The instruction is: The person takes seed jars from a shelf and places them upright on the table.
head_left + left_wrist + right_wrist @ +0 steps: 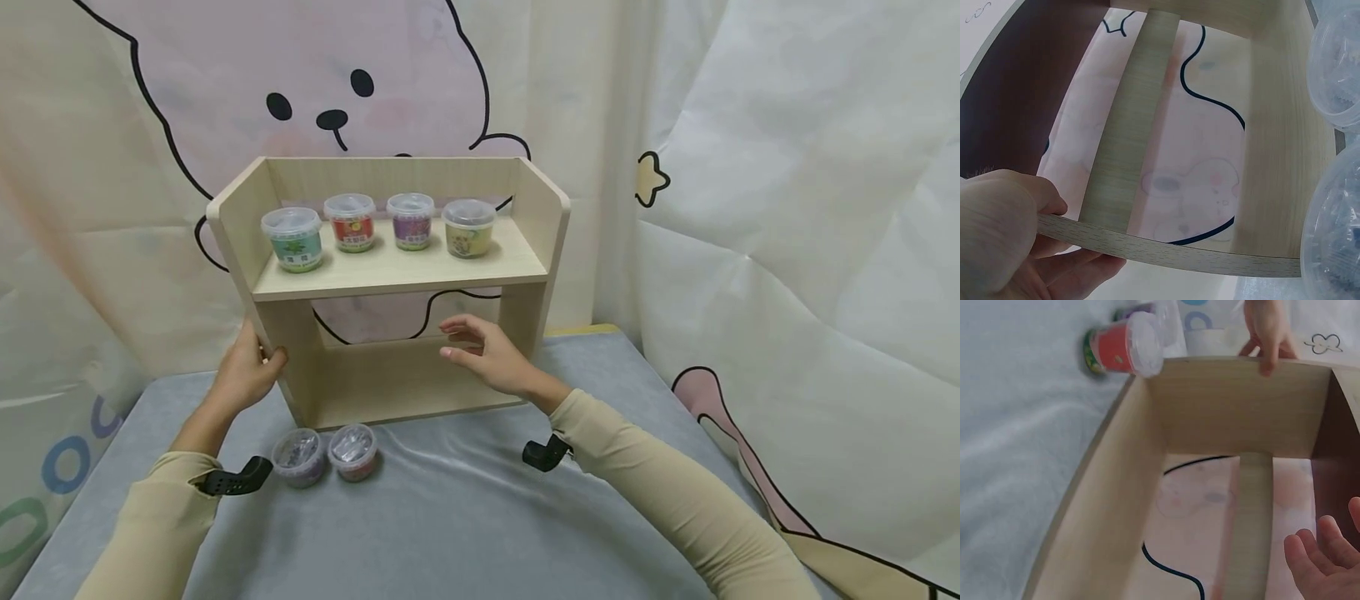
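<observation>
Step in hand, as judged: steadying the pale wood-grain open-fronted shelf unit, which stands at the back of the table with its open front toward the person. Left hand, at the unit's 8 o'clock, is clamped on its side panel, thumb inside, fingers outside. Right hand, at 4 o'clock before the lower bay, has its fingers apart and holds nothing. Best practice, in my judgement: even left-hand pressure, no twisting, since a jolt could slide the loaded upper board's contents; right fingertips well clear of the board above; left forearm high over the loose pair. Count: shelf unit, 1. Round clear-lidded plastic tubs, 6 in all. Upper board, 4: green-labelled tub at 10 o'clock, red-labelled tub at 11, purple-labelled tub near 12, yellow-labelled tub at 2; all upright. Blue-grey cloth table cover, 2: purplish clear-lidded tub at 7 o'clock and reddish clear-lidded tub between 6 and 7, side by side just before the unit's base. Black curved wrist devices, 2: left, right.
</observation>
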### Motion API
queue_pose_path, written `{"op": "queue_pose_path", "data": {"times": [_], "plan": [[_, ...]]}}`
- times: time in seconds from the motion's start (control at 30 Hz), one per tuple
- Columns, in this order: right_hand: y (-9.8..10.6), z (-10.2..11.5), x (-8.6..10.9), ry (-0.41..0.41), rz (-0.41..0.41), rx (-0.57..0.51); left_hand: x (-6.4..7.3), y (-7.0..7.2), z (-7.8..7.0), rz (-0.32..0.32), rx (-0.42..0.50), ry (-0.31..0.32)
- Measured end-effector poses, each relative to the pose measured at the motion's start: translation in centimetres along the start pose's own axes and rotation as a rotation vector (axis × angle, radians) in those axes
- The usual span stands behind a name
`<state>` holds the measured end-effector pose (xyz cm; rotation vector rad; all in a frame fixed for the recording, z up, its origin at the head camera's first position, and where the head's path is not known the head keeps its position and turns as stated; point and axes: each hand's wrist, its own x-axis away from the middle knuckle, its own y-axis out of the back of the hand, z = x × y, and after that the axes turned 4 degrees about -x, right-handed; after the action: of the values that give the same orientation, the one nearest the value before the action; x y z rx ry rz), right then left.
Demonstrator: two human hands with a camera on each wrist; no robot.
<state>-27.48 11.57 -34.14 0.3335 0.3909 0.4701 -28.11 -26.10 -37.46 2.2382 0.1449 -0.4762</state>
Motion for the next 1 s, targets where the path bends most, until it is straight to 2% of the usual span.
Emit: {"op": "queue_pose_path", "data": {"times": [0.27, 0.5, 0.67, 1.0], "plan": [[2.8, 0.8, -0.2, 0.046, -0.066, 0.010, -0.2, 0.1, -0.2, 0.016, 0.031, -0.003], [4.8, 2.4, -0.3, 0.028, -0.093, 0.016, 0.0, 0.0, 0.0, 0.012, 0.033, -0.002], [5.7, 3.2, -0.4, 0.018, -0.080, 0.018, 0.1, 0.0, 0.3, 0.008, 0.046, -0.003], [8.0, 5.6, -1.5, 0.043, -0.142, -0.066, 0.1, -0.2, 0.3, 0.004, 0.061, -0.028]]}}
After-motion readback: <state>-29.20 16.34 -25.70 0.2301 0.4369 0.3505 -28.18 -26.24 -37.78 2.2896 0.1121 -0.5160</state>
